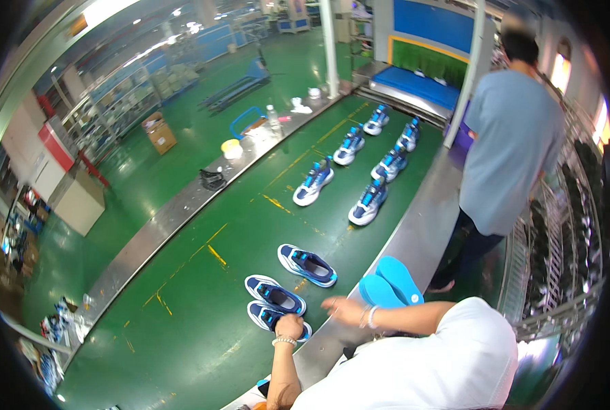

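My left hand (290, 327) is at the opening of the nearest blue-and-white sneaker (264, 316), closed on its collar; the fingertips are hidden. A second sneaker (275, 295) lies right beside that one, and a third sneaker (307, 265) sits a little farther off. My right hand (344, 310) hovers near the belt's metal edge, fingers stretched out and nothing in them. Just beyond it, bright blue insoles (391, 283) rest on the metal ledge. All these shoes stand on the green conveyor belt (202, 328).
Several more blue-and-white sneakers (368, 203) stand farther along the belt, toward a machine opening with a blue ramp (414, 87). A person in a grey-blue shirt (513, 137) stands at the right. A bottle (273, 117) and a yellow-rimmed container (232, 149) sit on the far ledge. Metal racks (558, 253) stand behind.
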The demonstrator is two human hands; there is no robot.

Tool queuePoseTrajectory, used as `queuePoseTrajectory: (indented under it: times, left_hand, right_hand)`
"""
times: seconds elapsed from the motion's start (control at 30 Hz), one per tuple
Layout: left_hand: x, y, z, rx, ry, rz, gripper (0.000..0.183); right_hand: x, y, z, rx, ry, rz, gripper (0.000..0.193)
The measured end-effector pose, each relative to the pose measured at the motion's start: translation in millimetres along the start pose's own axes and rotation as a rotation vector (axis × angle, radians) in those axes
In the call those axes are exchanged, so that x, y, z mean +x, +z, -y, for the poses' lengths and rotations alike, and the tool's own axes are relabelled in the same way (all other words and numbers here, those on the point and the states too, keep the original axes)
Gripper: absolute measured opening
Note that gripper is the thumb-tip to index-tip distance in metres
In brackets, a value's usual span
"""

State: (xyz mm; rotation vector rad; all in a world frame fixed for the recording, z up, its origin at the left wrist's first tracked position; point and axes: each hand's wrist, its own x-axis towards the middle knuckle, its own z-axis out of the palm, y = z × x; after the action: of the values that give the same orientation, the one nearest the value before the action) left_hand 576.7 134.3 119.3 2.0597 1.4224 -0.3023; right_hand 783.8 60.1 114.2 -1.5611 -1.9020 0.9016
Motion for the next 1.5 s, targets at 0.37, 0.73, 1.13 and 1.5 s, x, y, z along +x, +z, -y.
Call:
queuePoseTrajectory:
  times: [0.37,0.73,1.13,1.5]
  left_hand:
    - [37,39,-46,0.119,-0.096,-0.328,0.045]
    - [25,65,-31,-0.609,-0.082,-1.122,0.072]
    - [54,47,8,-0.565,-0.322,-0.731,0.042]
    - [33,45,13,-0.539,-0.158,-0.787,0.038]
  right_hand:
    - [-110,-125,-113,-0.35,0.738,0.023,0.079]
    - [-103,-131,-86,-0.619,0.699,-0.035,0.083]
    - [0,-67,-16,0.297,0.057,0.25,0.033]
    - [102,47,8,-0.419,0.097,0.299,0.026]
